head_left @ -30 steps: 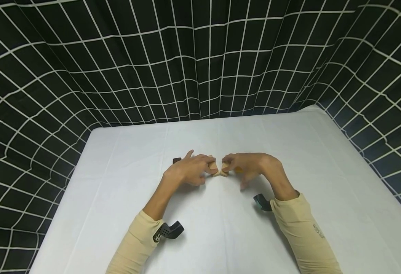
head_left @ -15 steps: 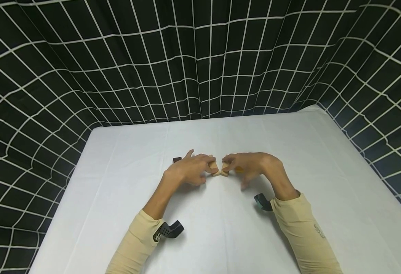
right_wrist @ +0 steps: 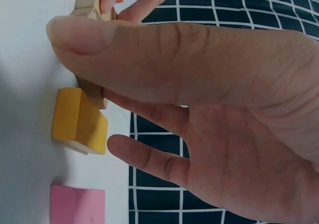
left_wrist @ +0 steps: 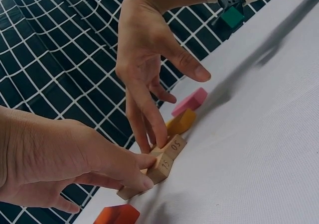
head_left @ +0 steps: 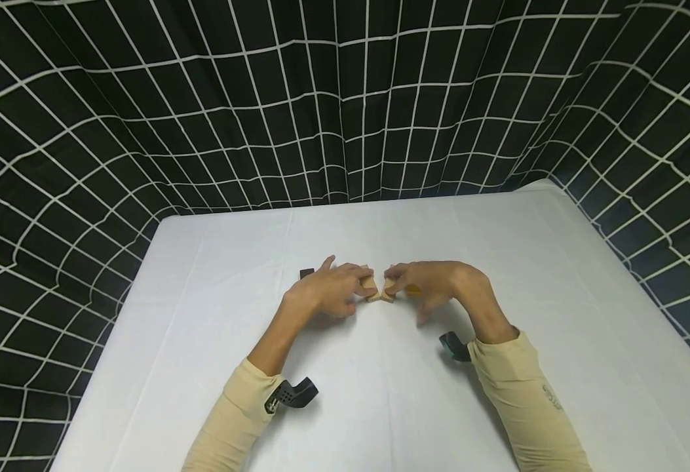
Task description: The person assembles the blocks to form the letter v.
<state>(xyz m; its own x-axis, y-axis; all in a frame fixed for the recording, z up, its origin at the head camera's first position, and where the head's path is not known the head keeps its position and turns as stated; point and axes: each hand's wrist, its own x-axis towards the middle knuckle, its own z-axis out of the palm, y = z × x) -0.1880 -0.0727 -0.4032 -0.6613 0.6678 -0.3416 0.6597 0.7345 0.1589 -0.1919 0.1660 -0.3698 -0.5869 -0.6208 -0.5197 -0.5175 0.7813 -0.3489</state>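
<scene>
Two pale wooden blocks meet at an angle on the white table; the left wrist view shows printed numbers on their faces. My left hand [head_left: 327, 290] holds the left wooden block [left_wrist: 158, 170] between its fingertips, with a finger behind sticking out. Opposite it, my right hand [head_left: 433, 282] has two fingers at the ends of the right wooden block [left_wrist: 175, 147]. Its thumb [right_wrist: 89, 40] stands out, away from the block. In the right wrist view that thumb covers much of the block.
Beside the right hand is a yellow block [right_wrist: 75, 117], with a pink block [right_wrist: 77, 204] past it. An orange block [left_wrist: 117, 215] lies by the left hand. A small black object [head_left: 306, 273] shows behind the left hand. Dark gridded curtains [head_left: 345, 105] surround the white table [head_left: 232, 262].
</scene>
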